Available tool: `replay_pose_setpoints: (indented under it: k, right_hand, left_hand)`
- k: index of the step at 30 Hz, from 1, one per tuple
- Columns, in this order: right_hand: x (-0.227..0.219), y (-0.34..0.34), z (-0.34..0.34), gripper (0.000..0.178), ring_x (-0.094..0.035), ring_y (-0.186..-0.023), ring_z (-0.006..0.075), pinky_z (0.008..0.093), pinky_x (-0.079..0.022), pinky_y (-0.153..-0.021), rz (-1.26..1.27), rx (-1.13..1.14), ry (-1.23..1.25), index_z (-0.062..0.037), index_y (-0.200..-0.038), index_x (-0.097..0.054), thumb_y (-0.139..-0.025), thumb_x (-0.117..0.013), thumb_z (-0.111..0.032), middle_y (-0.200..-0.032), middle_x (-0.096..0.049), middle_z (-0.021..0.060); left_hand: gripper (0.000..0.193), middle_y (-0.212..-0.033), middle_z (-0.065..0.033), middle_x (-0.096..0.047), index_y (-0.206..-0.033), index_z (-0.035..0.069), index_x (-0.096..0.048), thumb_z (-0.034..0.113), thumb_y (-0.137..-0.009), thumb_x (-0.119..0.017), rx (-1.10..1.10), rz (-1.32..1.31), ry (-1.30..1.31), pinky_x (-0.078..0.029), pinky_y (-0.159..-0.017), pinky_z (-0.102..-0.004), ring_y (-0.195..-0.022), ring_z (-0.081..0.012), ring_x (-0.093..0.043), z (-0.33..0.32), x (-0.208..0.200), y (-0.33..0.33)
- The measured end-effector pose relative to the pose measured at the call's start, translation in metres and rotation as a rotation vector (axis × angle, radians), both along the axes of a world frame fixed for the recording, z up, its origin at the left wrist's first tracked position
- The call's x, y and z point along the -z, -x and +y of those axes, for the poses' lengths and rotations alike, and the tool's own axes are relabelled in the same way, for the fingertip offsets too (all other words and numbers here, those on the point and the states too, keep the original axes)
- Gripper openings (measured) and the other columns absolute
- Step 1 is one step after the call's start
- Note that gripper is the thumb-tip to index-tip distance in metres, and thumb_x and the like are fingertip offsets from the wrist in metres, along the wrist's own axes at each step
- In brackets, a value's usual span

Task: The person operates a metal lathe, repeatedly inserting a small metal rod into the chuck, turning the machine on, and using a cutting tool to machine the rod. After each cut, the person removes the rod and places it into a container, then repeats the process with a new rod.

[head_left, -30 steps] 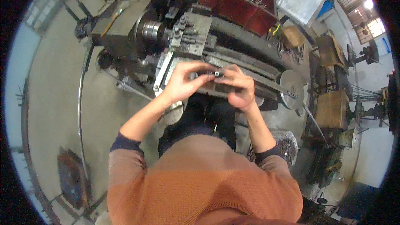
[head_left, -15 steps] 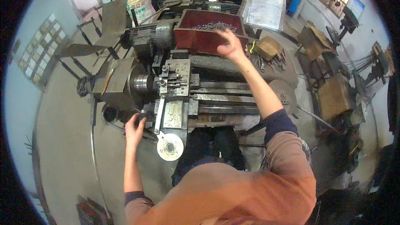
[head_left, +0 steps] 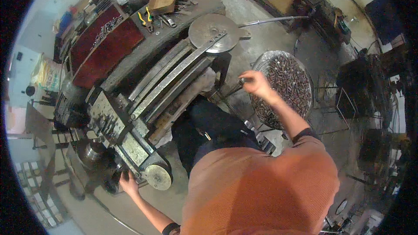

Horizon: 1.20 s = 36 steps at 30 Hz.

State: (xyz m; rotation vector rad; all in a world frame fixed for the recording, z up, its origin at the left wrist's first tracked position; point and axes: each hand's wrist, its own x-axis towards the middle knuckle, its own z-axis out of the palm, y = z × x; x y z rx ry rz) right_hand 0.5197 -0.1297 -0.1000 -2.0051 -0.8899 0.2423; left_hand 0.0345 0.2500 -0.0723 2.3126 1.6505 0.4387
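My left hand (head_left: pixel 129 183) is low beside the lathe, near its dark headstock and the metal chuck (head_left: pixel 93 151). Its fingers are apart, and I see nothing between them. My right hand (head_left: pixel 257 82) is raised at the left rim of a round perforated basket (head_left: pixel 260 64). Thumb and fingers are pinched together, with a small greyish spot at the tips that I cannot make out. Several short metal cylinders (head_left: pixel 289 82) fill the basket. Between my hands lies the lathe bed with its long bar (head_left: pixel 174 80), tool slide (head_left: pixel 106 113) and pale round disc (head_left: pixel 157 177).
A dark red bin (head_left: pixel 114 45) holding small metal pieces stands behind the bed. Yellow-handled pliers (head_left: pixel 147 19), wrenches (head_left: pixel 169 21) and a cardboard box (head_left: pixel 162 0) lie to its right. A large round plate (head_left: pixel 213 32) with a projecting rod (head_left: pixel 274 20) sits at the bed's end.
My view has turned to the right. My right hand has gone from above the red bin to the basket, its fingers closing. My left hand stays low by the headstock.
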Motion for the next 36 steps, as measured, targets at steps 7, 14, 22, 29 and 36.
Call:
replay_pose_setpoints:
  k: [7,14,22,29,36]
  right_hand:
    - [0.059,-0.09,-0.116,0.033,-0.053,-0.102,0.0317,0.0405,-0.043,-0.086,-0.398,0.3,0.741,-0.0052,-0.085,-0.067,-0.056,-0.063,-0.019,-0.104,-0.059,0.0112]
    - [0.066,-0.118,-0.087,0.03,-0.046,-0.111,0.03,0.0446,-0.035,-0.095,-0.427,0.108,1.152,-0.005,-0.083,-0.065,-0.059,-0.06,-0.023,-0.104,-0.057,0.0109]
    - [0.025,-0.087,-0.071,0.047,-0.052,-0.099,0.0357,0.0398,-0.043,-0.087,-0.287,0.174,0.587,0.0008,-0.097,-0.063,-0.054,-0.066,-0.017,-0.108,-0.052,0.0205]
    - [-0.062,0.016,0.063,0.062,-0.051,-0.103,0.0282,0.0348,-0.042,-0.084,-0.108,-0.427,-0.242,0.0017,-0.106,-0.06,-0.066,-0.062,-0.046,-0.114,-0.049,0.0173]
    - [-0.143,0.125,0.191,0.058,-0.05,-0.104,0.035,0.0374,-0.039,-0.09,-0.142,-1.004,-0.482,0.0006,-0.108,-0.058,-0.062,-0.06,-0.035,-0.115,-0.048,0.0186]
  left_hand:
    - [0.025,-0.078,-0.0087,-0.063,-0.097,-0.008,-0.056,0.01,-0.08,-0.058,-0.027,-0.11,0.159,-0.046,-0.064,-0.0298,-0.066,-0.0154,-0.056,0.004,0.002,-0.005]
    - [0.033,-0.088,-0.0115,-0.063,-0.101,-0.006,-0.058,0.017,-0.078,-0.063,-0.027,-0.097,0.037,-0.045,-0.071,-0.0288,-0.077,-0.0179,-0.058,0.017,0.026,0.014]
    - [0.028,-0.088,-0.0134,-0.063,-0.102,-0.006,-0.058,0.011,-0.079,-0.06,0.096,-0.187,0.271,-0.046,-0.072,-0.0302,-0.08,-0.0181,-0.059,0.004,-0.013,0.003]
    - [0.026,-0.086,-0.0058,-0.062,-0.104,-0.005,-0.057,0.01,-0.082,-0.058,0.234,-0.489,0.074,-0.045,-0.067,-0.024,-0.075,-0.0103,-0.055,-0.025,-0.116,-0.063]
    - [0.022,-0.067,-0.0093,-0.063,-0.087,0.0,-0.065,0.021,-0.081,-0.06,0.658,-0.59,0.164,-0.047,-0.059,-0.0275,-0.063,-0.0126,-0.06,-0.072,-0.146,-0.164]
